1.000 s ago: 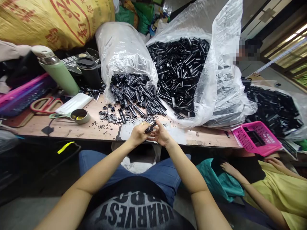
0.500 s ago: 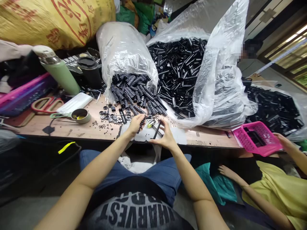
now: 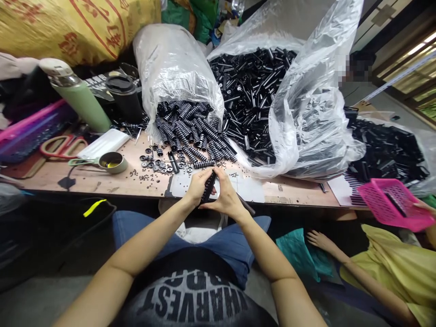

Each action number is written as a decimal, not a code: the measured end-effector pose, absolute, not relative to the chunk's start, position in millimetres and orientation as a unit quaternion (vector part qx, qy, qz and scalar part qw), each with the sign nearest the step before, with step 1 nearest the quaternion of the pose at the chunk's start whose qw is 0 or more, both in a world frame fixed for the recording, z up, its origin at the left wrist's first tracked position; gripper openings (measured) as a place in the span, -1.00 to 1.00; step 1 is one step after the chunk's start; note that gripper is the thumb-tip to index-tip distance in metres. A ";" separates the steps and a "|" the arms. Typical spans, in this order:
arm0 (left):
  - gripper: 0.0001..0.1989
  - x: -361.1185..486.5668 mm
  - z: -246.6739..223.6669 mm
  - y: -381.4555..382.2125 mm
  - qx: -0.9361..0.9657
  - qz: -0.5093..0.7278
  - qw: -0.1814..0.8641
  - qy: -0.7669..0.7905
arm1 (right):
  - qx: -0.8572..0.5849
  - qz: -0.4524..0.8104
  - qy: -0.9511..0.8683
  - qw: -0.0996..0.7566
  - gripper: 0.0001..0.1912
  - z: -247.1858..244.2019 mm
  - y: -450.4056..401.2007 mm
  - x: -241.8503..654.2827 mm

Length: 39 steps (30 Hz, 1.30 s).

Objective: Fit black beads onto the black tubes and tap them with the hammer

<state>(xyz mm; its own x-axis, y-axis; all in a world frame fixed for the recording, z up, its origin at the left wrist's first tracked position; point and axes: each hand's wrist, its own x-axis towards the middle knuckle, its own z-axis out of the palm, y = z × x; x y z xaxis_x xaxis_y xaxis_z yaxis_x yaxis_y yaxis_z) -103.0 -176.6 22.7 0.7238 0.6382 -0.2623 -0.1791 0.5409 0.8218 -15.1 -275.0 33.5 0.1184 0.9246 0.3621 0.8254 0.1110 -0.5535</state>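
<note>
At the table's front edge my two hands are together. My left hand (image 3: 195, 190) is closed round a black roller with rows of white dots (image 3: 206, 190). My right hand (image 3: 225, 194) pinches a smooth black strip lengthwise between thumb and fingers, pressed against the roller; the strip is mostly hidden by the fingers. From under the right hand juts a grey rod (image 3: 246, 205); whether the palm holds it cannot be told. Beyond the hands lies a pile of similar dotted rollers (image 3: 190, 127), spilling from a clear plastic bag (image 3: 177, 63). Small round black caps (image 3: 163, 169) lie left of the hands.
A large open bag of smooth black pieces (image 3: 252, 100) stands behind. On the left are a measuring cup (image 3: 114, 164), scissors (image 3: 63, 147), a green flask (image 3: 80, 102) and a black lidded cup (image 3: 124, 97). At right, a co-worker's hand holds a pink basket (image 3: 378, 195).
My hands have come together; the smooth strip in my right hand now meets the dotted roller in my left. The grey rod has swung to the right. The co-worker's pink basket has moved right.
</note>
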 end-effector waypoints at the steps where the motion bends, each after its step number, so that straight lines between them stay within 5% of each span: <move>1: -0.58 -103.2 22.6 -177.9 0.414 0.242 0.832 0.281 | -0.660 0.083 -0.661 0.347 0.20 33.0 -275.7 -14.3; 17: -0.78 -104.3 12.4 -172.5 0.509 0.176 0.788 0.298 | -0.624 0.295 -0.517 0.506 0.12 7.8 -271.9 -14.6; 39: -0.72 -103.5 21.9 -171.6 0.489 0.115 0.792 0.347 | -0.662 0.237 -0.505 0.500 0.15 -9.4 -273.0 -17.9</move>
<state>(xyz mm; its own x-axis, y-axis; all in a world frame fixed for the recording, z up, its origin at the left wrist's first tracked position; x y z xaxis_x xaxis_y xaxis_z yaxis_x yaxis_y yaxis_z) -103.5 -171.6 21.9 0.7321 0.5220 -0.4377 0.1568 0.4962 0.8540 -17.9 -273.0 -9.4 0.3772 0.9061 0.1917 0.4325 0.0106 -0.9016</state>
